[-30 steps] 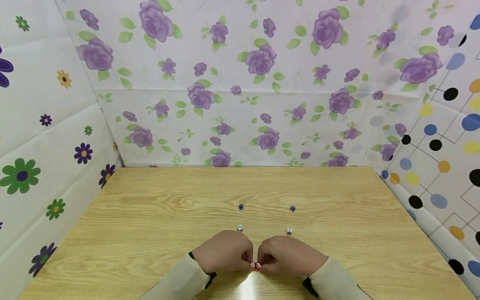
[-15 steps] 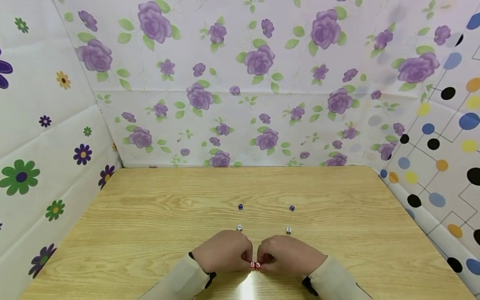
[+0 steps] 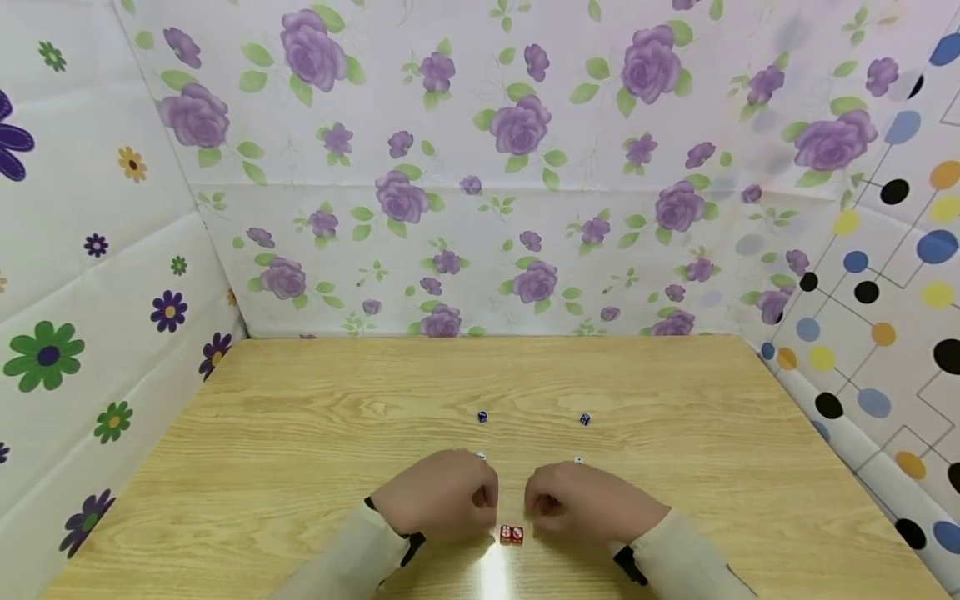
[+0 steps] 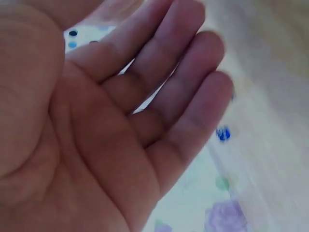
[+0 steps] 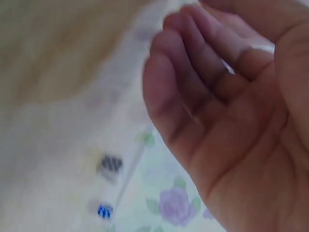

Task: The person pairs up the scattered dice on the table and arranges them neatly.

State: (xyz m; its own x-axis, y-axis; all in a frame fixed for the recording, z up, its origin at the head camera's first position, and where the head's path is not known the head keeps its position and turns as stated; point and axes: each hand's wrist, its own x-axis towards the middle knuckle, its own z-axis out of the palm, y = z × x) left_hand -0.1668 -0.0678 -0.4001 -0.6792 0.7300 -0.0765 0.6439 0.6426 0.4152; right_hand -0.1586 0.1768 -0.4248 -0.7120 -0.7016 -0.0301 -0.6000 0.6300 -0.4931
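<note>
Two red dice [image 3: 512, 535] sit side by side, touching, on the wooden table between my hands in the head view. My left hand [image 3: 442, 497] is just left of the pair and holds nothing. On the other side my right hand [image 3: 592, 506] is also apart from the dice, its fingers bent. Both wrist views show bare palms with loosely bent fingers [image 4: 198, 111] and nothing in them. Behind the hands, two white dice, a left one [image 3: 482, 455] and a right one [image 3: 578, 460], are partly covered by the knuckles.
Farther back lie two blue dice, one on the left [image 3: 482, 417] and one on the right [image 3: 585, 419]. The wooden table [image 3: 337, 392] meets a flowered sheet [image 3: 465, 250] at its back edge. Patterned sheets hang on both sides.
Both hands have let go of the red dice and moved apart, slightly up and outward. The red dice stay together on the table, and the white dice are now more hidden.
</note>
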